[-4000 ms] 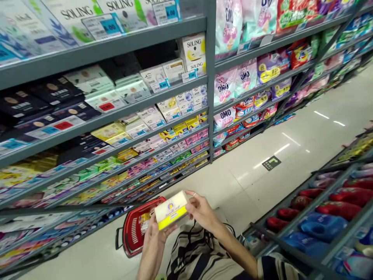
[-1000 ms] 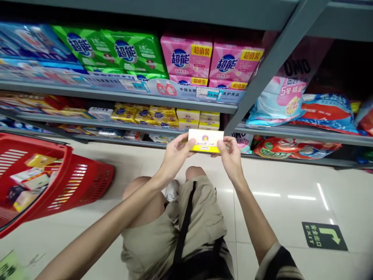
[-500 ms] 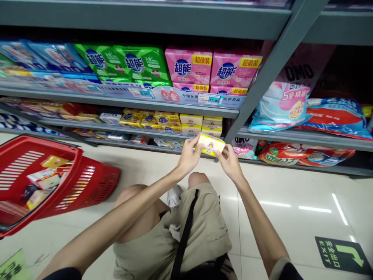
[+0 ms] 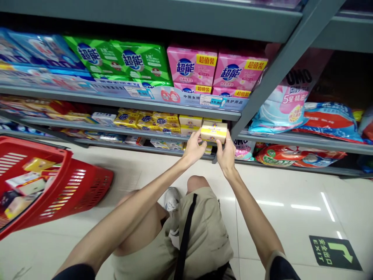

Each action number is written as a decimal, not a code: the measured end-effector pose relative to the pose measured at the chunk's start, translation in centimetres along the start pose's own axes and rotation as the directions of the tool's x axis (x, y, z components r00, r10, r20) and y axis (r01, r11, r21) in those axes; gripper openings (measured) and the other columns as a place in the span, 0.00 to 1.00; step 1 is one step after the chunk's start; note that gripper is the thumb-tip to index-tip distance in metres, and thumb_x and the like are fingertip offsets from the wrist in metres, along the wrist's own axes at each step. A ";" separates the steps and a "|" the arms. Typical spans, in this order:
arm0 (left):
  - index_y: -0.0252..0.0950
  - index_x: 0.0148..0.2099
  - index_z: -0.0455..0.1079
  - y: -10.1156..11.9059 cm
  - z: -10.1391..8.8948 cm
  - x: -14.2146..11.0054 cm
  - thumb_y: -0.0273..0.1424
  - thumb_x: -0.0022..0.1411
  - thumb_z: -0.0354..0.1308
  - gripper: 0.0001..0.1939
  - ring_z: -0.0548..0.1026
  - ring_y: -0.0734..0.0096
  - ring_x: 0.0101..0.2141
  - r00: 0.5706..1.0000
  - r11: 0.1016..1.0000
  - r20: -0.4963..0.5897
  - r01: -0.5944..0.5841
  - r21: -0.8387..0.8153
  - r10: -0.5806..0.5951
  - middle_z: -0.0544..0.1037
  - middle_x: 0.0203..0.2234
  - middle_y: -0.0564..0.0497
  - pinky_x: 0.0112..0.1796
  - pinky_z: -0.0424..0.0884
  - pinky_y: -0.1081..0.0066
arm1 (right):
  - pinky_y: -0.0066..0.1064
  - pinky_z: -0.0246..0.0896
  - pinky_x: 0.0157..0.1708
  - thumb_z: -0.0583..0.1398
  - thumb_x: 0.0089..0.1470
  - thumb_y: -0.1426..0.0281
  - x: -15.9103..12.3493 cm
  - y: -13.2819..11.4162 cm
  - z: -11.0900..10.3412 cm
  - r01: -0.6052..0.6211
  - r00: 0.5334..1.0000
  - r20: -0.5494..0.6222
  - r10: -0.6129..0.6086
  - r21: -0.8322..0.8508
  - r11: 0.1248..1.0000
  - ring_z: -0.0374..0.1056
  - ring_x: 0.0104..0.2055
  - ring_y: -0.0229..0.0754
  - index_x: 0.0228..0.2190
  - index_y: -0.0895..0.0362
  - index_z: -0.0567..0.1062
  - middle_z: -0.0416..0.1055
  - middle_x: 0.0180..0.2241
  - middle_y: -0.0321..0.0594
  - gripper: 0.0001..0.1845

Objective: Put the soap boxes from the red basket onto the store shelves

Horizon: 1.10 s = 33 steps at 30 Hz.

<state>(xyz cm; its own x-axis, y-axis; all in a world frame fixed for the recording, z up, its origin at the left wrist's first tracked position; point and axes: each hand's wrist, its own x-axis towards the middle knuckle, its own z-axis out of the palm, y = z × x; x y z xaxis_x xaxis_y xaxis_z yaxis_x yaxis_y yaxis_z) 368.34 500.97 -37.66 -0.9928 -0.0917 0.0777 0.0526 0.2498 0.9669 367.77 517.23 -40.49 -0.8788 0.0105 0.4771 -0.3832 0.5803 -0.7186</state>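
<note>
Between my two hands is a cream and yellow wrapped soap bar (image 4: 214, 131), held level at the edge of a low shelf. My left hand (image 4: 194, 149) grips its left end, with the thumb low in front and the fingers partly hidden behind. My right hand (image 4: 226, 154), with a ring on one finger, closes on the right end. Matching soap bars (image 4: 190, 121) are stacked just to the left on the same shelf. Yellow soap packs (image 4: 145, 120) sit further left.
A red shopping basket (image 4: 78, 186) with several packages inside stands on the floor at left. Above are green packs (image 4: 140, 60) and pink packs (image 4: 192, 66). A grey shelf post (image 4: 262, 85) rises beside my right hand, with detergent bags (image 4: 285, 101) beyond it. My knees are below.
From standing in the aisle, I have come down low before the shelf. In the last half second the soap bar has moved forward and slightly up to the shelf among similar bars.
</note>
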 end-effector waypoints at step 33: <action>0.33 0.71 0.65 -0.4 1.0 1.4 0.18 0.57 0.58 0.39 0.69 0.56 0.66 0.985 0.964 -0.016 0.166 -0.208 -0.173 0.67 0.65 0.39 0.68 0.64 0.60 | 0.45 0.67 0.61 0.52 0.66 0.66 3.6 1.2 3.3 -0.109 0.993 -0.046 0.107 -0.028 0.994 0.73 0.61 0.53 0.66 0.62 0.61 0.73 0.61 0.60 0.30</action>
<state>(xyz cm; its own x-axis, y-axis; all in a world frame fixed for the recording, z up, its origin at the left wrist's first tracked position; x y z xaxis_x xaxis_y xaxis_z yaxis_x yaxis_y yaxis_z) 366.80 501.73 -38.21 -0.9850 -0.1490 -0.0870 -0.0917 0.0255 0.9955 363.21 515.24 -41.31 -0.9010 0.1097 0.4198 -0.2776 0.5980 -0.7519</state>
